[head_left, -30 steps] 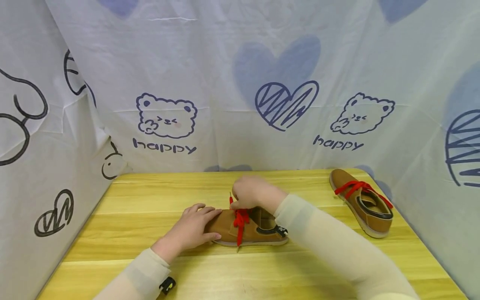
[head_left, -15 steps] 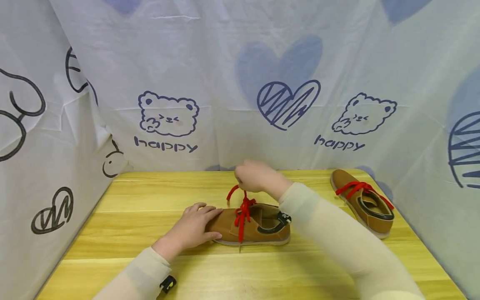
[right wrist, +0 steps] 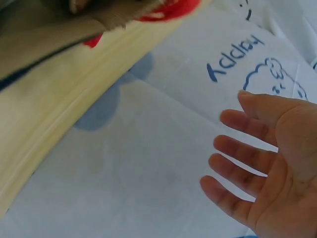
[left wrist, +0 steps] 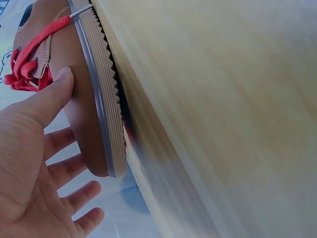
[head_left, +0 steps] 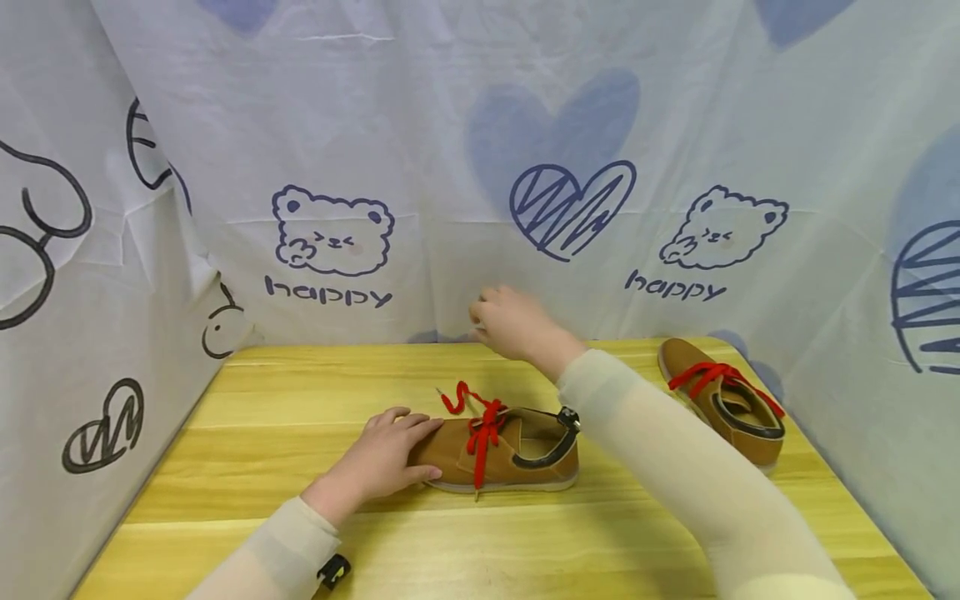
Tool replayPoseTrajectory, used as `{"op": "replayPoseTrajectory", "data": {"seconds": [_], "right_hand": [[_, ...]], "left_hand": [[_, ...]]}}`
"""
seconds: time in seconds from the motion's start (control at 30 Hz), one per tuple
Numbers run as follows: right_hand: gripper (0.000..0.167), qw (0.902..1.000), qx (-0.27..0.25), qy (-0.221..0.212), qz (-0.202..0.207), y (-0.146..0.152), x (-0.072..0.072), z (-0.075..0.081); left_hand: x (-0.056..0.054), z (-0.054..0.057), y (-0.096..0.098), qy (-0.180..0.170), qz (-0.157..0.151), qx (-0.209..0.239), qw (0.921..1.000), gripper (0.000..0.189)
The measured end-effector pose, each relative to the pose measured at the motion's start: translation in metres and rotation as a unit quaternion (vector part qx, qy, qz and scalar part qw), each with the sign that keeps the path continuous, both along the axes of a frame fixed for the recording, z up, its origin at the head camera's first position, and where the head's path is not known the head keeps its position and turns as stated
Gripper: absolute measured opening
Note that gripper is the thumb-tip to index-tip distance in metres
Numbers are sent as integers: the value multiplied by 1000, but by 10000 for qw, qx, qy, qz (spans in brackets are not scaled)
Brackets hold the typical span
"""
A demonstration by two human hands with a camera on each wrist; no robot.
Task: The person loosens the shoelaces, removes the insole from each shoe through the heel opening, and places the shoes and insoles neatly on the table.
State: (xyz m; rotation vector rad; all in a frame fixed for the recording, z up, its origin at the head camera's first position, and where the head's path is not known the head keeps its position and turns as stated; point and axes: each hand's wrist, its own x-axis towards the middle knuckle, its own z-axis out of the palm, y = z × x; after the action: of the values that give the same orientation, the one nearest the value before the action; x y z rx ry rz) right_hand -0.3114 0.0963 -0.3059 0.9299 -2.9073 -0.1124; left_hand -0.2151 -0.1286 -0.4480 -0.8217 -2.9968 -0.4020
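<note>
A brown shoe (head_left: 450,446) with a red lace (head_left: 487,429) stands on the table, toe to the left. My left hand (head_left: 386,454) holds it by the toe; in the left wrist view the thumb (left wrist: 59,91) presses the near side and the index and middle fingers reach behind the far side. One lace end lies wavy on the table behind the shoe, and the other hangs over its near side. Above and behind the shoe is my right hand (head_left: 517,325), holding nothing; the right wrist view shows its fingers (right wrist: 245,148) apart and loosely bent.
A second brown shoe (head_left: 723,408) with a tied red lace stands at the table's right back corner. Behind the wooden table (head_left: 300,383) hangs a white printed cloth (head_left: 442,183), which also covers both sides.
My right hand pulled one lace end up, let go of it and rose away from the shoe. That end dropped behind the shoe. My left hand stays on the toe.
</note>
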Motion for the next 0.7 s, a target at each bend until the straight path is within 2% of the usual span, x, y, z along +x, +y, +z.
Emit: {"op": "replayPoseTrajectory", "data": {"seconds": [0.17,0.37,0.7], "right_hand": [[19,9991,359,-151,174,0,16,-13],[18,9964,697,2,487,-3,36,-19],[27,9872,1171,276,1051,0,64,-33]], "left_hand": [[0,0,0,2,-1,-4,10000,74],[0,-1,0,-3,-6,-53,10000,73],[2,2,0,-15,-17,43,10000,73]]}}
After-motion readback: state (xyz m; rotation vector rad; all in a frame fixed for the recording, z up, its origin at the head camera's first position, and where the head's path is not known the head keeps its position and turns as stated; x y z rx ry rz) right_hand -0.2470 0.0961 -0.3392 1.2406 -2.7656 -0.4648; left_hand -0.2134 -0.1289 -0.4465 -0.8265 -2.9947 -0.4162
